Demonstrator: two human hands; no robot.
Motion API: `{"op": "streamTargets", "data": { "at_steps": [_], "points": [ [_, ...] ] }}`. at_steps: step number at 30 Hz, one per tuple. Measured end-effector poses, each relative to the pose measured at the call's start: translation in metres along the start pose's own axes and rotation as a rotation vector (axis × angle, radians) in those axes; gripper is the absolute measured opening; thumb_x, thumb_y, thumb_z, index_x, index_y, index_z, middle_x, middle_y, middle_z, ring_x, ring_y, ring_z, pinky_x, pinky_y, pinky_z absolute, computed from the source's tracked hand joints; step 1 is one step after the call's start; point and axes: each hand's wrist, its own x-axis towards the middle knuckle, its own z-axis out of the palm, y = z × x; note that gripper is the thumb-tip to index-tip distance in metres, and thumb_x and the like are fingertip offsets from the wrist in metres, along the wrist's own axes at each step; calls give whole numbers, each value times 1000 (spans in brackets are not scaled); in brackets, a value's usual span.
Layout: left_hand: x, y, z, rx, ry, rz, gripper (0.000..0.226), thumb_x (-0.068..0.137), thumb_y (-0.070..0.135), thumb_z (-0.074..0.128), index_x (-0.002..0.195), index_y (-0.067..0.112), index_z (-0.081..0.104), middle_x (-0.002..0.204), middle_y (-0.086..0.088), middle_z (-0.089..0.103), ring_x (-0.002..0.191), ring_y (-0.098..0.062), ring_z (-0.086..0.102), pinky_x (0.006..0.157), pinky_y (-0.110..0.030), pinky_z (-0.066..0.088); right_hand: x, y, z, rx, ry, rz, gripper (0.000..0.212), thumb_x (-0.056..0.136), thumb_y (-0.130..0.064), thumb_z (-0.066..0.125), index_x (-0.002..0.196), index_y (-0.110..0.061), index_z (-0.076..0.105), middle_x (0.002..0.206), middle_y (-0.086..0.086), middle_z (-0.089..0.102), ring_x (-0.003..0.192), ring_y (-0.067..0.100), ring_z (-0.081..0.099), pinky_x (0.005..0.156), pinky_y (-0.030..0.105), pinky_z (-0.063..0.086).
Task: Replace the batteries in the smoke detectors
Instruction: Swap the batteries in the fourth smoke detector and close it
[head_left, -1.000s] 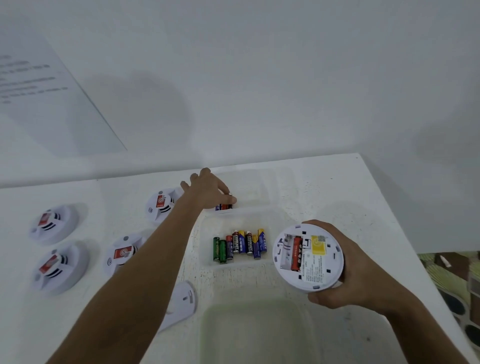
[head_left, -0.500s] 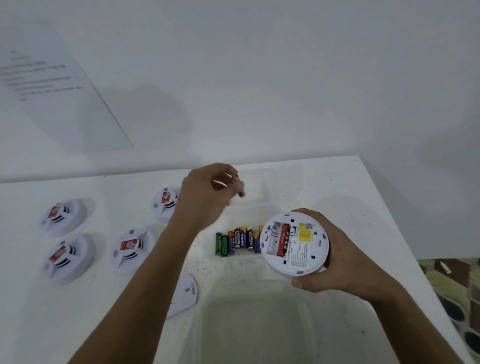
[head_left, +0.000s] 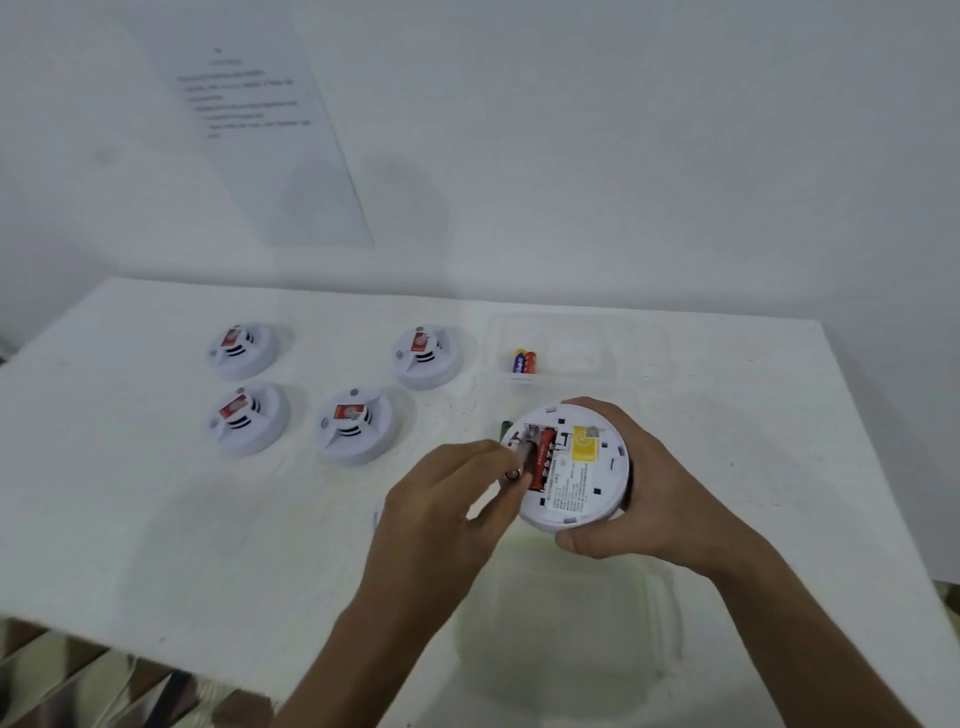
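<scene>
Right hand (head_left: 639, 483) clamped round upturned smoke detector (head_left: 574, 465), held above tabletop (head_left: 130, 467). Left hand (head_left: 441, 499) pinching loose battery (head_left: 521, 462), tip at open bay just right of fingertips. Battery long axis roughly parallel to seated red cell (head_left: 543, 460); empty slot nearest left hand.

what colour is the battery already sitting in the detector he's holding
Red with dark print, seen in the head view.

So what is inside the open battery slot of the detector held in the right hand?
One red battery sits in the detector. The left hand brings a second battery beside it; its fingers hide the rest of the slot.
</scene>
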Motion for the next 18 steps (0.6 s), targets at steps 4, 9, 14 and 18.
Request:
{"op": "streamTargets", "data": {
  "at_steps": [4,9,14,18],
  "points": [
    [-5,-13,-14,-239,4,-176,14,71,20,80,83,14,78,93,7,73,85,-1,67,75,-13,52,7,-7,18,-13,-11,-21,88,55,-1,84,132,-23,49,122,-6,61,118,16,59,91,25,53],
    [-1,-31,-39,-539,-155,-521,14,69,13,83,80,20,78,107,8,69,94,-2,67,73,-16,54,19,-15,39,-16,-9,-29,89,53,3,82,131,-21,48,119,-8,62,115,14,60,87,21,52],
    [15,-55,-67,-815,-394,-797,51,63,20,86,107,26,62,99,2,75,85,-18,73,73,-32,59,31,-20,67,-13,18,-20,91,53,3,82,133,-18,47,121,-3,61,116,18,59,86,23,52],
    [21,-79,-78,-884,-515,-837,73,55,23,87,120,32,54,94,-8,74,89,-26,71,80,-38,58,36,-22,88,-12,46,-1,93,53,3,83,135,-16,45,122,-3,61,118,20,59,86,24,52]
  ]
}}
